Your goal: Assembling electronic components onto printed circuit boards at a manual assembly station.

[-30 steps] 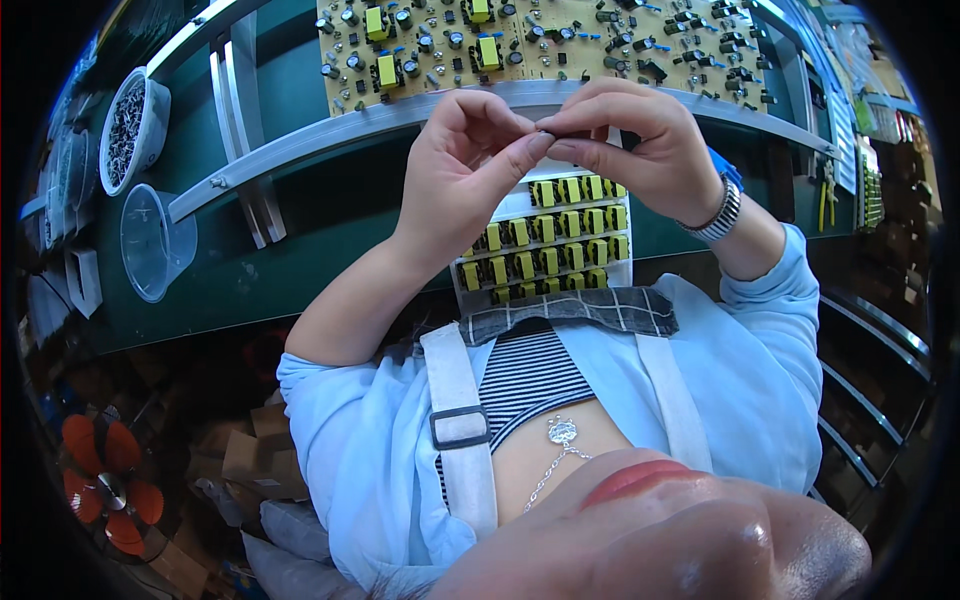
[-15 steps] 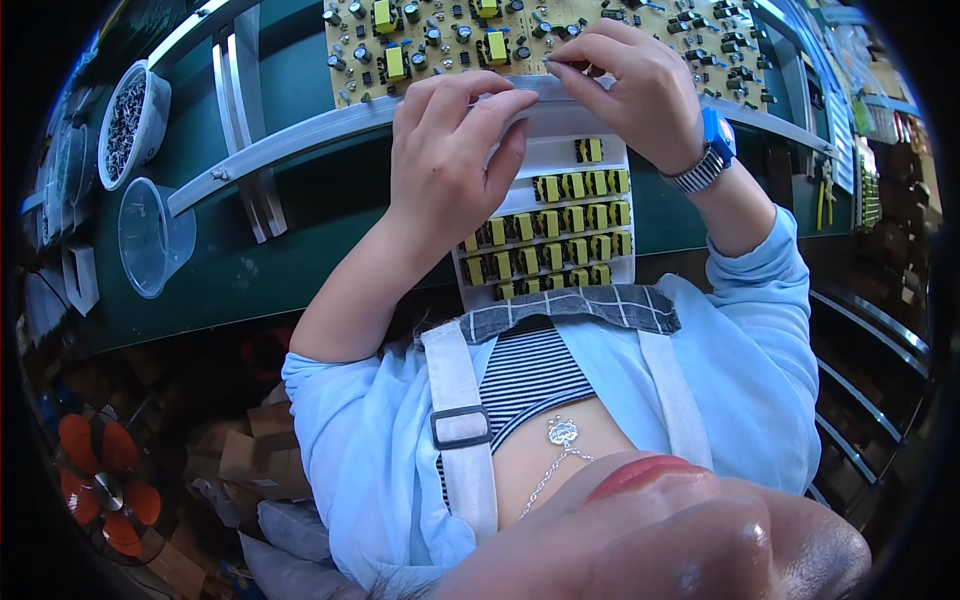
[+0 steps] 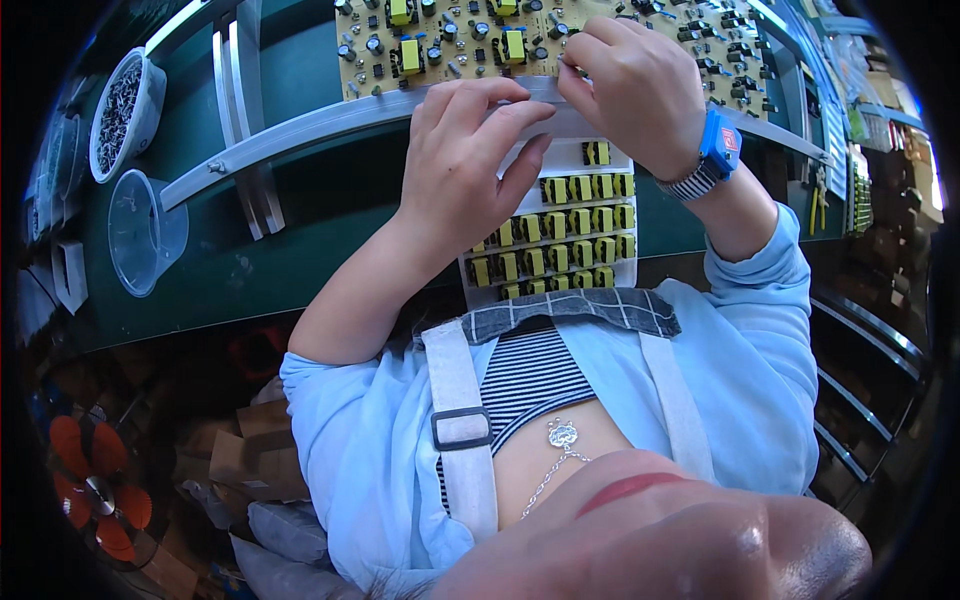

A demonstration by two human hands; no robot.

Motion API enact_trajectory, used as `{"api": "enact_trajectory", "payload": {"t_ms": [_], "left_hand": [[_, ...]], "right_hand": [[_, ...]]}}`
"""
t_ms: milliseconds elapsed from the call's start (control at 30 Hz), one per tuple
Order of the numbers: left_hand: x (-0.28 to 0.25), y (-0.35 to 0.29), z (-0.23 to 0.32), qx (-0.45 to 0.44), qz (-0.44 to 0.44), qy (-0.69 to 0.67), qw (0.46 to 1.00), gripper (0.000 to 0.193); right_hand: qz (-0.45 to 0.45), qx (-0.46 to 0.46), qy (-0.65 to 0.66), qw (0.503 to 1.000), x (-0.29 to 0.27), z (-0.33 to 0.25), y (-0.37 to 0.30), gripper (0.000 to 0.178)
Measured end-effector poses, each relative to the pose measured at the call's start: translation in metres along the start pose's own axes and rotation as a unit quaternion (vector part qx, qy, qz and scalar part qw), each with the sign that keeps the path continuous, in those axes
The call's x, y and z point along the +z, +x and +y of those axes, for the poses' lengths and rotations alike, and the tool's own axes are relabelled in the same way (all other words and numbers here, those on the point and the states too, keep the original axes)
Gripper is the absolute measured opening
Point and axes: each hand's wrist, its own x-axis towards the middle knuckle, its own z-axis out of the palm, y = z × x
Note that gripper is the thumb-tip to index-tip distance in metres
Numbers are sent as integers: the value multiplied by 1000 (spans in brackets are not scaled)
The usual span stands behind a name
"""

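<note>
A tan circuit board panel (image 3: 590, 40) carries small capacitors and yellow transformers, and lies along the far side of a metal rail (image 3: 330, 122). My right hand (image 3: 645, 95), with a blue wrist strap (image 3: 718, 145), is at the board's near edge, its thumb and fingers pinched together. What that pinch holds, if anything, is hidden. My left hand (image 3: 465, 160) hovers beside it over the rail, fingers loosely curved and thumb apart, with nothing visible between them. Below the hands a white tray (image 3: 560, 152) holds rows of yellow-and-black transformers (image 3: 580, 222).
On the green bench (image 3: 300, 270) at left stand a white tub (image 3: 150, 95) of small metal parts and a clear plastic cup (image 3: 150, 235). Metal rails (image 3: 240, 130) cross the bench. Yellow-handled pliers (image 3: 818, 205) hang at right. An orange fan (image 3: 100, 490) is at lower left.
The right hand's fingers have curled in and its wrist has turned. My left hand has shifted slightly right, its thumb lower. Board, tray and bench appear slightly shifted in the picture.
</note>
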Motion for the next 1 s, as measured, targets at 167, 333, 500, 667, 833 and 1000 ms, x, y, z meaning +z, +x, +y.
{"api": "enact_trajectory", "payload": {"t_ms": [167,333,500,667,833,1000], "left_hand": [[-1,-3,1,-8,-6,5,1000,25],[4,-3,1,-3,2,-2,1000,23],[9,1,4,1,-4,1,1000,24],[9,2,4,1,-5,17,1000,23],[9,4,2,0,-5,19,1000,23],[11,12,4,15,0,12,1000,23]], "right_hand": [[-64,-51,-25,996,-16,6,7,17],[-115,-78,54,989,-38,12,16,12],[82,-226,130,962,14,51,13,8],[-112,-175,94,974,-20,41,24,7],[-145,-168,112,969,-22,45,31,5],[-72,-90,177,978,-55,59,33,9]]}}
